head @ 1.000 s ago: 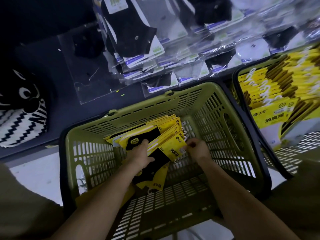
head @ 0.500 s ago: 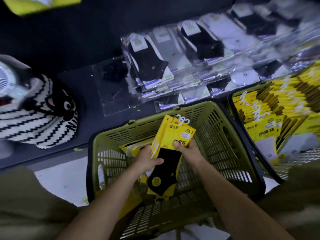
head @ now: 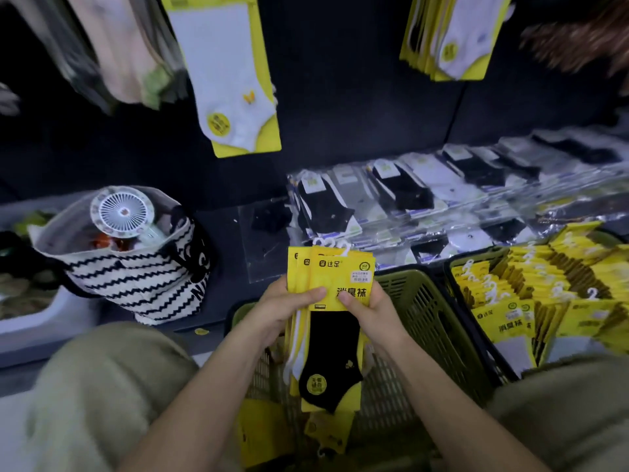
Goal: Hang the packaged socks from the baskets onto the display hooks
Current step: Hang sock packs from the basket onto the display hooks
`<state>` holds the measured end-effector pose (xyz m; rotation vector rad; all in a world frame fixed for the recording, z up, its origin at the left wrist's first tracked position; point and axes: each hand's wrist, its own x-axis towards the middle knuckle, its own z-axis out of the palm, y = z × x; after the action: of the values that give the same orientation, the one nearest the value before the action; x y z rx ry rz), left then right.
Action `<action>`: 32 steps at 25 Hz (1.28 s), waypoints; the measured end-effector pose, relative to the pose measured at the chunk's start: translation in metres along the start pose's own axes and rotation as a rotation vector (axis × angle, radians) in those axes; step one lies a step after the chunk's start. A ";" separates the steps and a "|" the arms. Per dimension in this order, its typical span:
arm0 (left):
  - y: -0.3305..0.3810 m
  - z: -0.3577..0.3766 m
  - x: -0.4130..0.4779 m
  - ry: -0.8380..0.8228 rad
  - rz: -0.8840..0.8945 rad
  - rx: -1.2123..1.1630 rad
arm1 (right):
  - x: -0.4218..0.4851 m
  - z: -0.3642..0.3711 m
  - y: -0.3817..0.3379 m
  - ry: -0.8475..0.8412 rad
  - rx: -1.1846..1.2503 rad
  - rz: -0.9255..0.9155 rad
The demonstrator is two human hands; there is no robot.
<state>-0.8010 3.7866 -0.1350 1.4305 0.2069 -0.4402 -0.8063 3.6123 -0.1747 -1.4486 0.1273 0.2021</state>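
Note:
Both hands hold a stack of yellow sock packs (head: 335, 277) upright over the green basket (head: 425, 321). The front pack shows a black sock, and small white hooks stick out of the stack's top. My left hand (head: 289, 310) grips the stack's left edge with the thumb on its face. My right hand (head: 371, 310) clasps the right edge. More yellow packs (head: 326, 434) lie at the basket's bottom. To the right, a second basket (head: 456, 281) is full of yellow packs (head: 544, 287). On the dark wall above hang white-sock packs (head: 235, 80) and another bunch (head: 452, 35).
A striped bag (head: 136, 277) holding a small white fan (head: 121, 211) stands at the left. Clear-wrapped black and white socks (head: 408, 195) lie fanned out on the dark shelf behind the baskets. My knees frame the green basket on both sides.
The stack was gathered from the basket's bottom and lifted upright in both hands. My view has tilted upward, bringing the hanging packs on the wall into sight.

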 end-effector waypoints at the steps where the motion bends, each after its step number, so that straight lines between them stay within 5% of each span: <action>1: 0.009 -0.001 -0.004 -0.024 0.034 0.007 | -0.001 0.003 -0.011 -0.004 0.009 -0.018; 9: 0.083 -0.019 -0.020 0.089 0.309 -0.018 | 0.017 0.033 -0.130 0.107 -0.200 -0.207; 24: 0.246 -0.092 -0.031 0.337 0.719 -0.147 | 0.078 0.121 -0.317 -0.039 -0.099 -0.545; 32: 0.287 -0.121 -0.022 0.429 0.736 -0.129 | 0.107 0.165 -0.370 0.025 -0.217 -0.591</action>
<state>-0.6874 3.9317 0.1177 1.3516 0.0387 0.4778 -0.6283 3.7418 0.1820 -1.6409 -0.3108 -0.2938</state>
